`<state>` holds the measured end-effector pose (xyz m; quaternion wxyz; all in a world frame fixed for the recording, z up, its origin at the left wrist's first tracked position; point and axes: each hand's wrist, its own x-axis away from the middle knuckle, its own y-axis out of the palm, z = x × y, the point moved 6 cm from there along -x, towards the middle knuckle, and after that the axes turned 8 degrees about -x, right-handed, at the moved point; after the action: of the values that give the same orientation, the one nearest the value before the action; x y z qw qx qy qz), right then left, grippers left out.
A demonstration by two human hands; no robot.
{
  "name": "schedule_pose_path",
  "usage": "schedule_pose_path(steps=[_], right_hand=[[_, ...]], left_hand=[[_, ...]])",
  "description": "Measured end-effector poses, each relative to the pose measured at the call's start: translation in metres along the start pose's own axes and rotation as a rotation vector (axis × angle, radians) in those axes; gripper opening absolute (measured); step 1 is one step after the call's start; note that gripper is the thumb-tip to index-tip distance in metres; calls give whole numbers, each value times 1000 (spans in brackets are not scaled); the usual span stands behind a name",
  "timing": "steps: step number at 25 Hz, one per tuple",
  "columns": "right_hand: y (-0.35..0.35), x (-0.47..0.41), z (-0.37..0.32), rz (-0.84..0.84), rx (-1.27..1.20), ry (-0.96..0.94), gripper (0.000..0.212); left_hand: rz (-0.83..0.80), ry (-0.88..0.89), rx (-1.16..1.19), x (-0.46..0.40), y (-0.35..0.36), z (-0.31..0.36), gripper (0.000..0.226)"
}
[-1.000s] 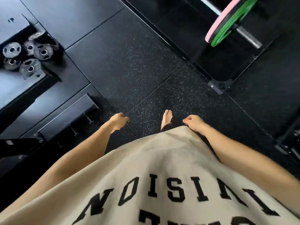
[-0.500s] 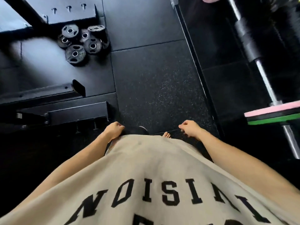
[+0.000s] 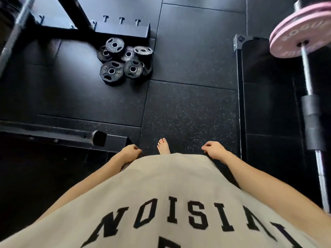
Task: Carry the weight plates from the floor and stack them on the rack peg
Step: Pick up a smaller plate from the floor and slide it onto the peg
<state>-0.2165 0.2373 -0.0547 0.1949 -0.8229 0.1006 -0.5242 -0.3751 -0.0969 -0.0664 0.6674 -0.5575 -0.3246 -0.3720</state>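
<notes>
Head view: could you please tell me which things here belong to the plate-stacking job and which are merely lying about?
Job:
black weight plates clustered on the floor
rack base with pegs
left hand, right hand, both empty

Lying about:
barbell with pink plates

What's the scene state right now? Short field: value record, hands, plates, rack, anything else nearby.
left hand: left hand at the person's side, fingers loosely curled, holds nothing
right hand: right hand at the person's side, fingers loosely curled, holds nothing
weight plates: black plates clustered on the floor ahead and left, some overlapping, none lifted
rack: black rack base just beyond the plates, small pegs along its edge
barbell: barbell at right carrying pink plates
foot: one bare foot on the rubber floor
</notes>
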Motion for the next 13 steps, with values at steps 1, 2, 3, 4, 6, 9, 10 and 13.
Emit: schedule_pose_path(steps=[1, 2, 3, 4, 6, 9, 10, 13], right_hand=[[-13, -12, -24, 15, 13, -20, 11], [-26, -28, -51, 28, 19, -39, 11], [-37, -43, -77, 29, 22, -57, 12], [-44, -56, -102, 22, 26, -73, 14], [-57, -85, -149, -11, 64, -95, 16], [-73, -134, -204, -63, 120, -99, 10], [-79, -153, -224, -91, 146, -106, 10], [-106, -203, -293, -154, 210, -128, 22]], left_hand=[[9, 6, 26, -11, -23, 8, 31], [27, -2, 57, -24, -50, 15, 31], [42, -10, 83, -33, -75, 22, 30], [44, -18, 116, -43, -95, 29, 30], [49, -45, 184, -65, -131, 44, 29], [44, -72, 274, -96, -171, 66, 27], [43, -87, 299, -108, -181, 73, 27], [40, -192, 353, -132, -211, 90, 26]])
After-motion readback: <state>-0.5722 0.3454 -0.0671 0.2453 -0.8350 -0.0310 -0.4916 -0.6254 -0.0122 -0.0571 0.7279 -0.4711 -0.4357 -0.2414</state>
